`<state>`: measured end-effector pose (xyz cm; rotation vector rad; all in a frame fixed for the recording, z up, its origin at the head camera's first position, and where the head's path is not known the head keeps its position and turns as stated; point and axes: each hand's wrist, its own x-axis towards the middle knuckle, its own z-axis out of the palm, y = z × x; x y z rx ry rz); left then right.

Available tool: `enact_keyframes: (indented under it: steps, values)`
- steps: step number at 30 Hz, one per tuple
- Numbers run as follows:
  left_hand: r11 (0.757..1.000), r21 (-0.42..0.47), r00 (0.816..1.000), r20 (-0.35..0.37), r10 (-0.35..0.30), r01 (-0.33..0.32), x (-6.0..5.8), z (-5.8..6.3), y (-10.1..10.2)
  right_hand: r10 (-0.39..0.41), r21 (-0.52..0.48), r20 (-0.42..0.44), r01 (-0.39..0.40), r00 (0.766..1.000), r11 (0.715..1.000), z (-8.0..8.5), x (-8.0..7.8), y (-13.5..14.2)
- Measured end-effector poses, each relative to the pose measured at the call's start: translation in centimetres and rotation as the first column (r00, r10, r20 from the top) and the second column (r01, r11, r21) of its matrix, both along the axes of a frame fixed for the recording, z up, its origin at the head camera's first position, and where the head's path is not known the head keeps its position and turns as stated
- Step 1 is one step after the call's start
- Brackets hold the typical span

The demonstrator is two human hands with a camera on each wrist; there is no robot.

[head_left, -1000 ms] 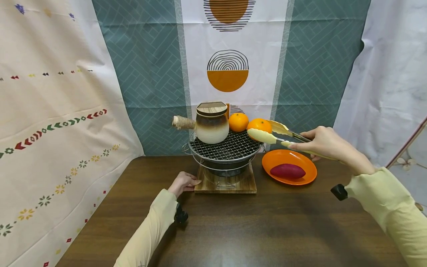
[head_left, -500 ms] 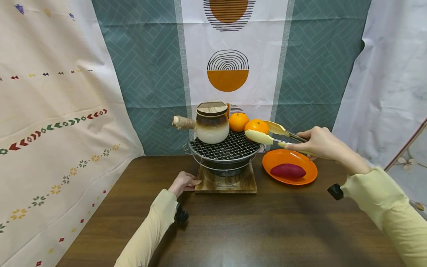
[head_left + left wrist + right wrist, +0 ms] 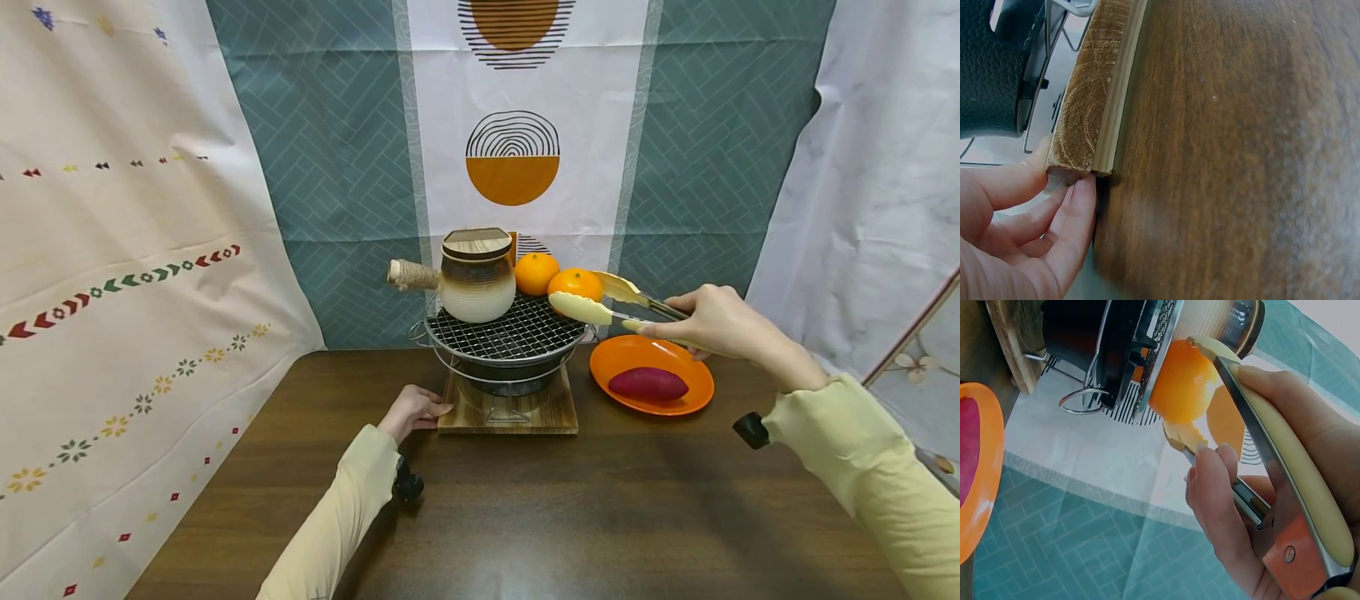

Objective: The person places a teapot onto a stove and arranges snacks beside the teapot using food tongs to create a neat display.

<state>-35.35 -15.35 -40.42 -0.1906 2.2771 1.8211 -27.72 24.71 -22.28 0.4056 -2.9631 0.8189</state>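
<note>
My right hand [image 3: 723,321] holds a pair of cream-tipped tongs [image 3: 581,307] near the middle of their arms. Between the tong tips is a mandarin [image 3: 575,286], at the right side of the round grill's wire mesh [image 3: 517,333]; the right wrist view shows this mandarin [image 3: 1182,384] right at the mesh. A second mandarin [image 3: 536,273] sits behind it, beside a brown-and-cream lidded pot [image 3: 476,296] with a rope-wrapped handle. Low on the left, my left hand [image 3: 408,411] pinches the corner of the wooden board [image 3: 1085,106] under the grill, thumb on its top edge.
An orange plate [image 3: 697,392] with a purple sweet potato [image 3: 647,384] lies on the brown table [image 3: 525,517], right of the grill. A patterned cloth [image 3: 337,167] hangs close behind the grill. Other cloths flank the table, a cream one [image 3: 150,317] on the left.
My right hand and the tongs have moved slightly left and down, bringing the mandarin lower toward the mesh and the other mandarin. My left hand stays at the board's corner.
</note>
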Motion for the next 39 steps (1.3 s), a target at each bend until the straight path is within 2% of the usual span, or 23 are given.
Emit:
enact_keyframes:
  steps: [21, 29, 39]
  values:
    - [1.000, 0.002, 1.000, -0.014, -0.008, 0.008, 0.12, 0.17, 0.02, 0.000, 0.016, -0.010, 0.000, 1.000, 1.000, -0.28, -0.37, -0.16]
    - [1.000, -0.005, 1.000, 0.003, 0.012, -0.012, 0.14, 0.14, 0.08, 0.004, 0.012, -0.001, -0.004, 1.000, 1.000, -0.40, -0.39, -0.19]
    - [1.000, 0.002, 1.000, 0.002, 0.001, -0.001, 0.06, 0.08, -0.01, -0.003, 0.018, -0.006, 0.003, 1.000, 1.000, -0.65, -0.40, -0.10]
